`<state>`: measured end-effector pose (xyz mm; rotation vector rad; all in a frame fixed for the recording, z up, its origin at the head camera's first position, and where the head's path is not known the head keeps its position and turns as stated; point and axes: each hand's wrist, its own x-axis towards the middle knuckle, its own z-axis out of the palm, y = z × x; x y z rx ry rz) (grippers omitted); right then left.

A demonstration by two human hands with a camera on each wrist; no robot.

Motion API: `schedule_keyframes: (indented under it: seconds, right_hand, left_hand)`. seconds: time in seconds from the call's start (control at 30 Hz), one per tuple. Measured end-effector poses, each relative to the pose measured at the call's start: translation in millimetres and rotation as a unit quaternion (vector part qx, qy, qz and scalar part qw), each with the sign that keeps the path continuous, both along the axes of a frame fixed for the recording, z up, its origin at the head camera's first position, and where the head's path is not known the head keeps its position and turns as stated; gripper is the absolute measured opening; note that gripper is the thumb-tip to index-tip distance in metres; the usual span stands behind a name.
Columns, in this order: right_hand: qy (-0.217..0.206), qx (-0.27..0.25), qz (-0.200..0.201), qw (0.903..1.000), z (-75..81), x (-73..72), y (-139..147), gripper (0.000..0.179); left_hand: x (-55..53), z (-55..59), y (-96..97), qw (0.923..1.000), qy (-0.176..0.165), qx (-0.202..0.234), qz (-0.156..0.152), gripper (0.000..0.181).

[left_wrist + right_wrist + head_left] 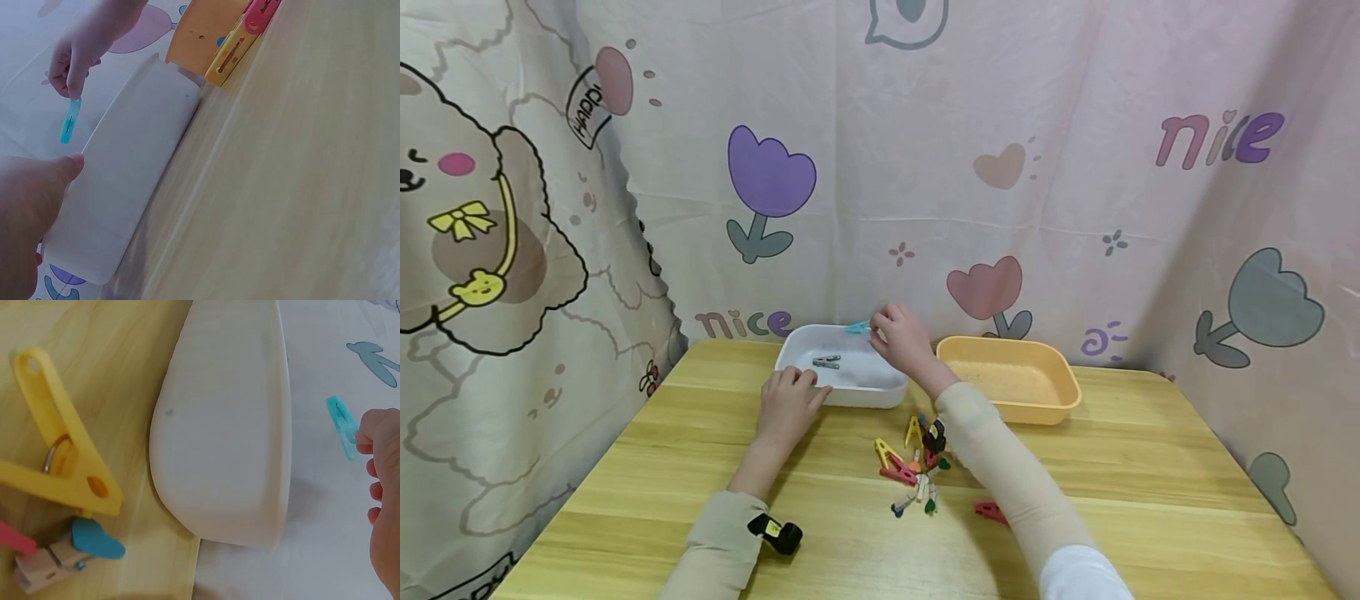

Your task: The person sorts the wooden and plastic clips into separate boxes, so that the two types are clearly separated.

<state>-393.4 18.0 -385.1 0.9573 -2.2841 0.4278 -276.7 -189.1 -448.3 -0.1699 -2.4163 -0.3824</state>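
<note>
My right hand (901,340) pinches a light blue plastic clothespin (857,327) above the far right part of a white basin (880,398). The clothespin (342,428) points away from the fingertips in the right wrist view. My left hand (786,404) grips the near left rim of the basin, with its thumb (70,167) at the rim in the left wrist view; its other fingers are mostly hidden there. Dark metal clips (827,362) lie inside the basin. On the table in front is a pile of yellow clothespins (887,452), red clothespins (898,472) and small wooden pegs (922,485).
To the right of the white basin stands a yellow-orange basin (1037,412). A lone red clothespin (991,512) lies near my right forearm, partly covered by it. Behind the wooden table (1150,500) hangs a printed curtain (880,167).
</note>
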Motion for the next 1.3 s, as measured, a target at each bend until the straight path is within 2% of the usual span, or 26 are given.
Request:
schedule_keyframes:
  seconds: [0.23, 0.83, 1.1, 1.3]
  right_hand:
    - [-0.045, 0.003, -0.014, 0.9989, -1.4, 0.5, -7, 0.004]
    - [-0.103, 0.008, -0.045, 0.9937, -8.1, -5.0, -15, 0.005]
    - [-0.121, 0.020, -0.080, 0.9892, -7.0, -5.4, -17, 0.022]
    - [-0.124, 0.025, -0.081, 0.9887, -7.1, -4.5, -16, 0.026]
  left_hand:
    - [-0.8, -1.3, -0.4, 1.0000, -0.002, -0.001, 0.004, 0.029]
    - [-1.1, -2.2, 0.0, 1.0000, 0.001, -0.006, 0.003, 0.029]
    - [-3.0, -2.1, 0.1, 1.0000, 0.002, -0.001, 0.004, 0.031]
    - [-3.1, -2.1, -0.4, 1.0000, -0.002, -0.001, 0.003, 0.031]
